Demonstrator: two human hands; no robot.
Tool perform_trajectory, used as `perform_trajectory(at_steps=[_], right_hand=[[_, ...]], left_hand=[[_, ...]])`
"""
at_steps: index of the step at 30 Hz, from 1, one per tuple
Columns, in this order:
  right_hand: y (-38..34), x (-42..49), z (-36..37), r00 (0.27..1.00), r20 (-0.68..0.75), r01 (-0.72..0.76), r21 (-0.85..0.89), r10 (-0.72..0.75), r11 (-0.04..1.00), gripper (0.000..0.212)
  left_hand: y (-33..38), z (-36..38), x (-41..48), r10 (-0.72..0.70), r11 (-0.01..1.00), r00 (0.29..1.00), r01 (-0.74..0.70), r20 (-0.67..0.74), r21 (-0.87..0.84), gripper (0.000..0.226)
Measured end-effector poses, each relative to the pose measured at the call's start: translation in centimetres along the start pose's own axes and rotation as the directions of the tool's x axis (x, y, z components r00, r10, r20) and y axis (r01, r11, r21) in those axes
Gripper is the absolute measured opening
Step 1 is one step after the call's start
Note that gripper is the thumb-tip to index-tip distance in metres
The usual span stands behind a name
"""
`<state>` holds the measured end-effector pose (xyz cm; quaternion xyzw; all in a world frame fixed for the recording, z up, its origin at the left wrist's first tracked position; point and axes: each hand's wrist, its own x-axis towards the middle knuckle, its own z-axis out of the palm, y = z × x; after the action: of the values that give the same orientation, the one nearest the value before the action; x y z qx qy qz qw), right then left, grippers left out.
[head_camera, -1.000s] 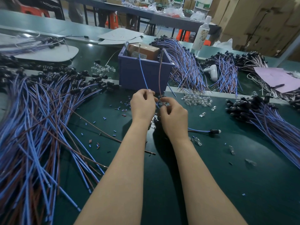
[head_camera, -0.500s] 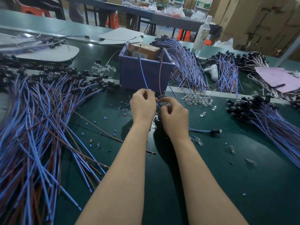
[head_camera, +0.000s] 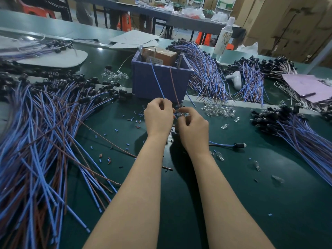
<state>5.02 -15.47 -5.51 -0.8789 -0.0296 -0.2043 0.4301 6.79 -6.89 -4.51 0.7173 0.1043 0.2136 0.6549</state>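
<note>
Fingers [head_camera: 186, 112] of both hands are curled and meet above the green mat [head_camera: 233, 194], beside a wide fan of loose wires [head_camera: 36, 141] at the left. The left hand [head_camera: 159, 116] pinches a blue wire [head_camera: 157, 81]. The right hand [head_camera: 193, 131] pinches a brown wire [head_camera: 173, 83]. Something small and clear sits at its fingertips, too small to make out. Both wires rise upright in front of the purple bin [head_camera: 143, 81]. Clear caps [head_camera: 218, 109] lie heaped just right of the hands. Farther back stands a white bottle [head_camera: 223, 41].
</note>
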Motion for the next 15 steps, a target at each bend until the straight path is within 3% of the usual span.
perform_trajectory(at_steps=[15], right_hand=[[0.24,0.07,0.21,0.999,-0.029,-0.032,-0.003,0.032,0.999,0.019]], left_hand=[[-0.41,-0.03,0.51,-0.003,1.000,0.996,0.002,0.085,0.005,0.024]])
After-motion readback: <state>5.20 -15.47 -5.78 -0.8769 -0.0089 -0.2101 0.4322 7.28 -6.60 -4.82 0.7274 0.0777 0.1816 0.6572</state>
